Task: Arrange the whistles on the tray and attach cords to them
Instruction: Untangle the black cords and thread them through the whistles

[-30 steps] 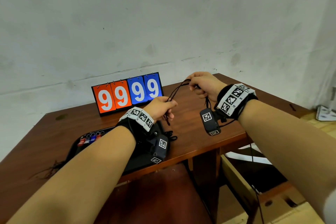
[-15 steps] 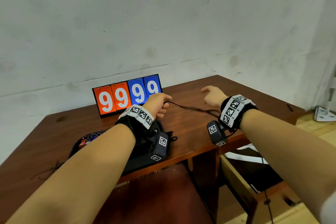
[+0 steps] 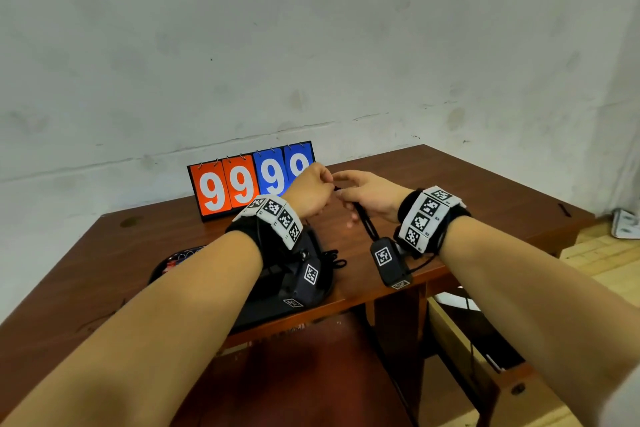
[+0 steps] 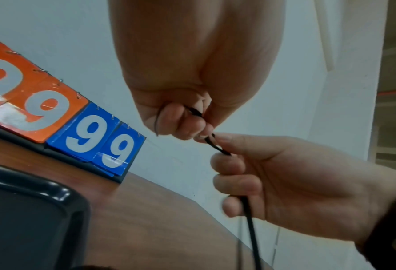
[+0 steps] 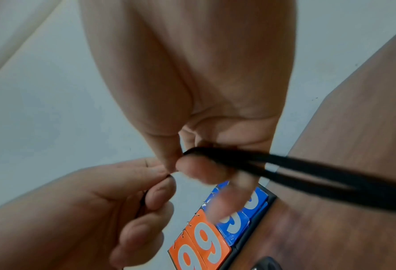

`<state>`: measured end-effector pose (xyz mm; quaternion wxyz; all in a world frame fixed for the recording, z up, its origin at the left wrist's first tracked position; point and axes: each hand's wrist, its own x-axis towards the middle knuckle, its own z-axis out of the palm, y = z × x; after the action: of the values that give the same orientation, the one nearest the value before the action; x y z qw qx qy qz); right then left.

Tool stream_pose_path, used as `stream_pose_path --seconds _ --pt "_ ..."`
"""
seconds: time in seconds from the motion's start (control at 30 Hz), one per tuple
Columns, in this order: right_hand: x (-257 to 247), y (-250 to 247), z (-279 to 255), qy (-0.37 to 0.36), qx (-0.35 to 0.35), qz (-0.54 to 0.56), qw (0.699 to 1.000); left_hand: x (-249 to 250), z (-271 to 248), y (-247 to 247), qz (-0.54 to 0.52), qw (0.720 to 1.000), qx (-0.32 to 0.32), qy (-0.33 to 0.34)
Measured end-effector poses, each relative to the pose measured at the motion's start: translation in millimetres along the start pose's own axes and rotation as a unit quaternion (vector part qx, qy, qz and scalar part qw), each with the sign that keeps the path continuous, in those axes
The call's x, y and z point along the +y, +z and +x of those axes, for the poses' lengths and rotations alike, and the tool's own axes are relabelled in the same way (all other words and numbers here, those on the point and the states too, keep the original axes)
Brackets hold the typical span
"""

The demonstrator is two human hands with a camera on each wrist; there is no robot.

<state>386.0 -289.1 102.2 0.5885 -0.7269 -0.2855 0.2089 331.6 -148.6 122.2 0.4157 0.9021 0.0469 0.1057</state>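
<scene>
Above the table, in front of the scoreboard, my two hands meet. My left hand [image 3: 323, 184] pinches the thin end of a black cord [image 3: 363, 222] between curled fingers [image 4: 187, 118]. My right hand [image 3: 346, 192] grips the same cord [image 4: 217, 148] just below, and the rest hangs as a doubled loop [image 5: 319, 173] past my right wrist. Whatever else the left fist holds is hidden. The black tray [image 3: 157, 269] lies under my left forearm, with small red and blue whistles [image 3: 178, 258] showing at its far left end.
An orange and blue flip scoreboard [image 3: 242, 180] reading 9999 stands at the back of the brown wooden table [image 3: 485, 191], against a white wall. Loose black cords [image 3: 334, 258] lie by the tray's right end. The table's front edge is near my wrists.
My hands were apart with the cord stretched between them. The right hand has moved left to meet the left hand, and the cord now hangs slack below it.
</scene>
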Motion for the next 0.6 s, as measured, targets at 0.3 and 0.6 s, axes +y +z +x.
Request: stream_pose_path --seconds 0.3,0.6 --pt "-33 25 -8 -0.016 0.062 -0.069 0.996 -24 -27 -54 -0.004 0.996 0.084 -0.015" --pt "-59 72 -17 -0.040 0.086 -0.124 0.988 -64 -71 -126 0.015 0.984 0.171 -0.057"
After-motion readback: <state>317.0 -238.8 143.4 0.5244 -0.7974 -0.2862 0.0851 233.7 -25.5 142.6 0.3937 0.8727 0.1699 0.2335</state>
